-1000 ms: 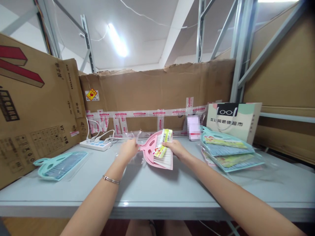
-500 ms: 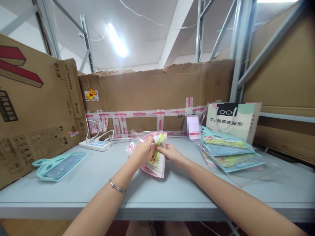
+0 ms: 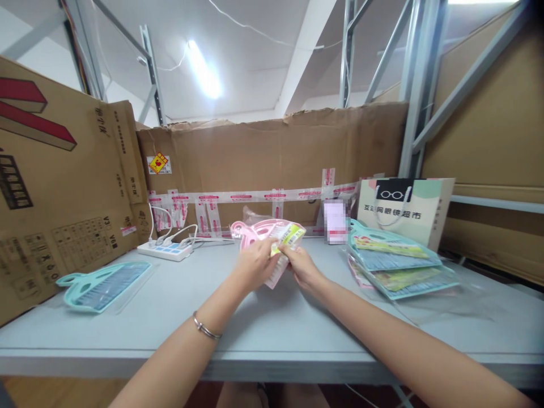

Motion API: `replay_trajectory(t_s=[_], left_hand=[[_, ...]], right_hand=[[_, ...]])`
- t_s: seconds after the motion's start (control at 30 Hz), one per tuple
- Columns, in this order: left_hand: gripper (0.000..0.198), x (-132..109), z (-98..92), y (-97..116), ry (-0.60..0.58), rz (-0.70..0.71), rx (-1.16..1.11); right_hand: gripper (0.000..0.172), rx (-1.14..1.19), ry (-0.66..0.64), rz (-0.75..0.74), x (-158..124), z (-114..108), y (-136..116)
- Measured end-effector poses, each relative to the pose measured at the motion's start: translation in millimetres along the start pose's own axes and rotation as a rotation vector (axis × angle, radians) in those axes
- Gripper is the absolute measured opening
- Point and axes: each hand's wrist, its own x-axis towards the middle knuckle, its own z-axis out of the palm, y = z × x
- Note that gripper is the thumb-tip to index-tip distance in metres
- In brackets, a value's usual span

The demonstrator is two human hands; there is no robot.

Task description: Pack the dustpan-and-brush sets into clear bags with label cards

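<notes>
A pink dustpan-and-brush set with white bristles and a yellow-green label is held up over the middle of the table. Clear plastic film wraps at least part of it. My left hand is closed on its near left side, fingers at the label. From the right, my right hand pinches the label side, thumb close to the left fingers. The set's handle points to the upper left. Part of its lower face is hidden behind my hands.
A turquoise dustpan set lies at the left. Several packaged turquoise sets are stacked at the right, before a paper bag. A white power strip and a blurred phone-like object are by the cardboard at the back.
The pink set has turned and risen slightly, so its handle now shows at the upper left. Both hands have moved a little to the right with it.
</notes>
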Motion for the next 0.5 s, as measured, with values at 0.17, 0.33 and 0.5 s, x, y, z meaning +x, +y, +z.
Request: replay_trajectory(t_s=[0.17, 0.33, 0.5], left_hand=[[0.049, 7, -6.7, -16, 0.547, -0.522, -0.234], [0.054, 12, 12.9, -12, -0.043, -0.718, -1.065], [0.037, 7, 20.7, -9, -0.138, -0.662, -1.291]], right_hand=[[0.021, 0.238, 0.167, -0.105, 4, -1, -10], [0.018, 0.223, 0.144, -0.099, 8, -4, -4], [0.011, 0.154, 0.083, -0.001, 15, -10, -1]])
